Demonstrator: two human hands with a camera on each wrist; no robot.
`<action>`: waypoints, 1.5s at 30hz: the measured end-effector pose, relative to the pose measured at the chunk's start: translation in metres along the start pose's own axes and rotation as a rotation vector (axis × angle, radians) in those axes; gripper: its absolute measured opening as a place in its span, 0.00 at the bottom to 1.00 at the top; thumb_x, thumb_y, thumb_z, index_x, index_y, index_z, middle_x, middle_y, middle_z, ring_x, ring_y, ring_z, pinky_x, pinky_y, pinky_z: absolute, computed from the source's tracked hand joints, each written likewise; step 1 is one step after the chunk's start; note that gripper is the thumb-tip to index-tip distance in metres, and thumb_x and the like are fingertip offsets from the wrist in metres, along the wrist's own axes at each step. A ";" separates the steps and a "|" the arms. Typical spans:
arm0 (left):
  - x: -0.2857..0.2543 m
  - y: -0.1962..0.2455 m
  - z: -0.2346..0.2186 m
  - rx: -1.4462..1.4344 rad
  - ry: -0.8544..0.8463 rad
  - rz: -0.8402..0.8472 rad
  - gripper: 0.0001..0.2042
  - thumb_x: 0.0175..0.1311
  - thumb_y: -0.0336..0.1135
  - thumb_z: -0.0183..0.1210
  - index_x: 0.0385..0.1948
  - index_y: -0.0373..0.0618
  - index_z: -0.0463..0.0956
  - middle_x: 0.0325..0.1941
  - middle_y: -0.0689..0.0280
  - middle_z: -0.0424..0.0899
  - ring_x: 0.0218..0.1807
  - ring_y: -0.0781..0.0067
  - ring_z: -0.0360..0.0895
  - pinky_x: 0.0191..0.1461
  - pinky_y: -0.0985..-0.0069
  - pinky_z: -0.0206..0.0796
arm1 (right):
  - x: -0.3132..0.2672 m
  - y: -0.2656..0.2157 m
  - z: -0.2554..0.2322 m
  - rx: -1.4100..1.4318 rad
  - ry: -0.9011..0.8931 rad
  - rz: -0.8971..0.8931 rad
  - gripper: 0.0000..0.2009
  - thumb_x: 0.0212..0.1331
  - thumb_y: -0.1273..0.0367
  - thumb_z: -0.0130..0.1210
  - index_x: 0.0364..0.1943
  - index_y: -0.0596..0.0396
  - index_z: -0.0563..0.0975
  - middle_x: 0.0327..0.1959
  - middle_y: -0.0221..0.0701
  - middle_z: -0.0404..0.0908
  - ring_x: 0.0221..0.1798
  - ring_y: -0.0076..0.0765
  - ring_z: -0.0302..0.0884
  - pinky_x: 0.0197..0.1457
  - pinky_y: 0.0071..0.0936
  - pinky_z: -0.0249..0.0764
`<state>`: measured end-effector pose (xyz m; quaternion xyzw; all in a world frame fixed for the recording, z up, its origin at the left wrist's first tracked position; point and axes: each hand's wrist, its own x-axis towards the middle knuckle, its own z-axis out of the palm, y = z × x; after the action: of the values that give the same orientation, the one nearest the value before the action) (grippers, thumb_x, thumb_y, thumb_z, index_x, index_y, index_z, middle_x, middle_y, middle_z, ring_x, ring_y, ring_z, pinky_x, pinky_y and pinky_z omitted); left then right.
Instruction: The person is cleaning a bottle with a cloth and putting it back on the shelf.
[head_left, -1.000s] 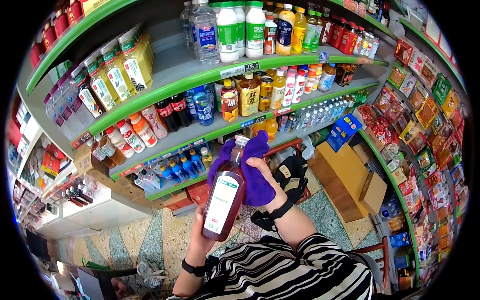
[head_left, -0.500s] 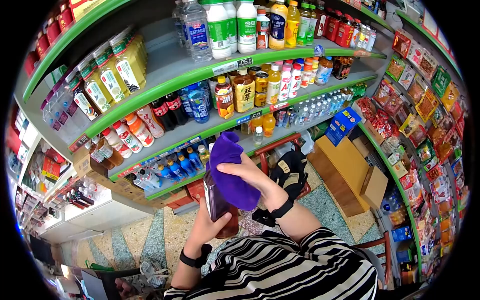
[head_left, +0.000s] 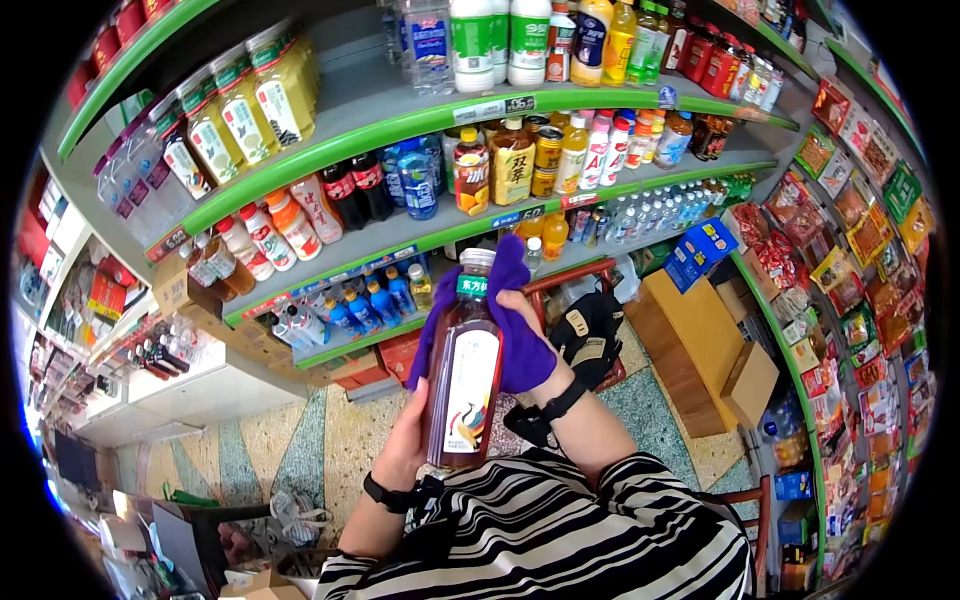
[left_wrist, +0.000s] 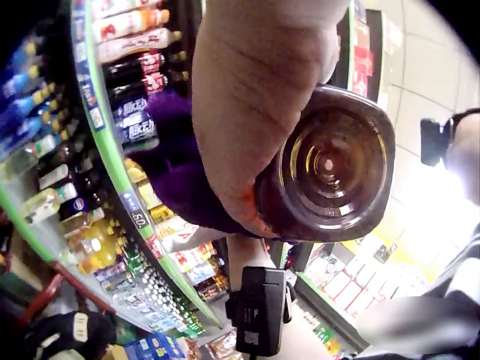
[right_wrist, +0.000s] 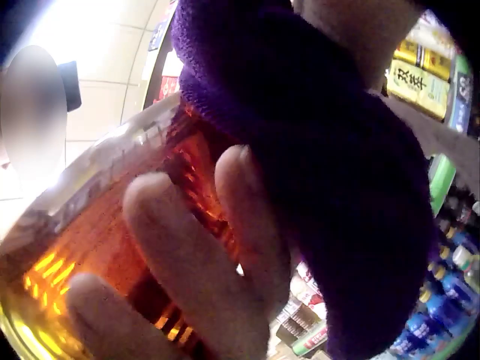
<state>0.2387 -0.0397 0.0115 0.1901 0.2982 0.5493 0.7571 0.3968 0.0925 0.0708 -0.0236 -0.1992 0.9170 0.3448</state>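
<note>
Curled round the lower left side of the bottle: left hand, fingers spread only to the width of the hard, see-through wall. Bottle itself: squarish, round-cornered, dark red-brown within, held tilted between both hands, smooth white label facing up, pale cap at the far end. Bunched behind and along its right side: soft, fuzzy purple cloth. Right of the neck: right hand, thumb over the cloth, gripping it; cannot tell how the covered fingers lie.

Left of the bottle, widest room, over speckled stone floor. Beyond the cap, green shelf edge, gap hard to judge. Right of the bottle, tighter room: black bag, then sharp-cornered brown box.
</note>
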 end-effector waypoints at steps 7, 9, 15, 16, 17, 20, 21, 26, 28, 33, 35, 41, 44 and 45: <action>-0.007 0.007 0.029 0.486 0.090 0.262 0.37 0.67 0.51 0.53 0.65 0.29 0.49 0.59 0.53 0.70 0.56 0.70 0.73 0.59 0.73 0.66 | 0.013 0.014 -0.029 -0.152 0.290 -0.004 0.15 0.60 0.65 0.54 0.49 0.54 0.73 0.40 0.29 0.78 0.44 0.30 0.77 0.50 0.27 0.74; -0.012 0.019 0.043 0.416 0.181 0.169 0.34 0.65 0.40 0.57 0.65 0.29 0.49 0.59 0.51 0.69 0.56 0.69 0.72 0.58 0.74 0.66 | 0.008 0.020 -0.015 -0.246 0.320 -0.060 0.18 0.59 0.65 0.58 0.52 0.54 0.70 0.41 0.26 0.76 0.44 0.24 0.75 0.48 0.22 0.72; 0.011 0.030 0.028 0.720 0.369 0.544 0.27 0.64 0.37 0.56 0.58 0.29 0.56 0.51 0.49 0.74 0.51 0.65 0.75 0.53 0.70 0.68 | 0.002 0.052 0.015 -1.004 0.326 -0.251 0.38 0.53 0.70 0.64 0.65 0.61 0.53 0.53 0.36 0.71 0.54 0.29 0.70 0.58 0.26 0.68; 0.010 0.037 0.026 1.001 0.410 0.615 0.26 0.62 0.36 0.58 0.55 0.29 0.58 0.48 0.48 0.75 0.49 0.63 0.76 0.52 0.68 0.68 | 0.003 0.057 0.019 -0.989 0.335 -0.265 0.39 0.53 0.70 0.64 0.66 0.62 0.52 0.53 0.36 0.71 0.55 0.30 0.69 0.59 0.26 0.67; 0.006 0.042 0.029 1.099 0.430 0.610 0.25 0.58 0.35 0.60 0.51 0.30 0.60 0.43 0.45 0.76 0.46 0.58 0.77 0.50 0.65 0.69 | 0.004 0.056 0.020 -0.973 0.367 -0.257 0.39 0.53 0.71 0.64 0.66 0.62 0.52 0.53 0.35 0.71 0.55 0.29 0.70 0.59 0.26 0.67; -0.008 0.053 0.029 1.241 0.316 0.553 0.29 0.55 0.39 0.63 0.51 0.28 0.59 0.44 0.43 0.76 0.47 0.52 0.78 0.51 0.64 0.68 | 0.013 0.037 0.044 -0.917 0.305 -0.277 0.38 0.52 0.72 0.63 0.66 0.60 0.54 0.54 0.35 0.71 0.54 0.28 0.71 0.57 0.27 0.69; -0.013 0.055 0.029 1.308 0.317 0.396 0.32 0.55 0.44 0.64 0.51 0.27 0.59 0.46 0.41 0.75 0.48 0.50 0.77 0.53 0.64 0.68 | 0.016 0.029 0.047 -0.890 0.283 -0.253 0.38 0.52 0.73 0.63 0.67 0.60 0.55 0.53 0.34 0.72 0.53 0.28 0.71 0.57 0.26 0.70; -0.018 0.045 0.015 0.601 -0.149 0.129 0.36 0.67 0.46 0.55 0.65 0.30 0.48 0.59 0.53 0.70 0.57 0.69 0.72 0.59 0.73 0.66 | 0.015 0.010 0.060 -0.378 0.003 0.017 0.34 0.57 0.72 0.53 0.69 0.56 0.55 0.54 0.38 0.73 0.55 0.37 0.74 0.59 0.32 0.71; -0.017 0.037 0.002 0.183 -0.189 -0.104 0.33 0.68 0.47 0.53 0.65 0.33 0.52 0.59 0.54 0.73 0.55 0.68 0.76 0.58 0.72 0.69 | 0.020 0.027 0.039 -0.163 -0.139 -0.049 0.33 0.58 0.62 0.49 0.68 0.57 0.56 0.57 0.43 0.71 0.58 0.43 0.73 0.63 0.38 0.68; -0.019 0.035 0.007 -0.089 0.038 -0.109 0.27 0.72 0.51 0.46 0.61 0.36 0.64 0.56 0.55 0.77 0.52 0.65 0.79 0.54 0.72 0.73 | 0.026 0.023 0.022 -0.345 0.098 -0.199 0.28 0.55 0.65 0.53 0.62 0.55 0.63 0.57 0.40 0.72 0.54 0.37 0.74 0.59 0.33 0.70; -0.024 0.041 0.019 0.916 0.119 0.377 0.36 0.59 0.48 0.61 0.63 0.34 0.56 0.57 0.49 0.74 0.56 0.56 0.76 0.57 0.66 0.69 | 0.029 0.007 0.019 -0.531 0.245 -0.341 0.23 0.53 0.70 0.58 0.55 0.55 0.69 0.47 0.34 0.76 0.46 0.29 0.76 0.48 0.27 0.73; -0.013 0.019 0.030 1.261 0.297 0.517 0.46 0.45 0.43 0.72 0.63 0.34 0.51 0.53 0.42 0.73 0.56 0.48 0.75 0.58 0.64 0.67 | 0.030 0.000 0.023 -0.799 0.392 -0.220 0.16 0.51 0.67 0.64 0.44 0.55 0.76 0.37 0.29 0.80 0.35 0.25 0.78 0.37 0.23 0.75; -0.005 0.015 0.010 0.743 0.078 0.391 0.39 0.53 0.35 0.66 0.64 0.34 0.51 0.57 0.51 0.71 0.58 0.63 0.72 0.62 0.68 0.63 | 0.023 0.000 0.008 -0.636 0.380 -0.015 0.22 0.56 0.64 0.61 0.53 0.54 0.71 0.41 0.29 0.77 0.41 0.24 0.77 0.43 0.22 0.74; -0.002 0.011 0.007 0.602 0.071 0.386 0.38 0.57 0.31 0.63 0.66 0.34 0.48 0.58 0.55 0.70 0.59 0.67 0.69 0.63 0.70 0.62 | 0.021 0.006 0.001 -0.474 0.333 -0.028 0.21 0.57 0.64 0.60 0.53 0.54 0.71 0.41 0.29 0.78 0.42 0.24 0.77 0.44 0.22 0.74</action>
<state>0.2349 -0.0376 0.0244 0.4380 0.4314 0.5761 0.5387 0.3769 0.1016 0.0710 -0.2510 -0.3488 0.8236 0.3701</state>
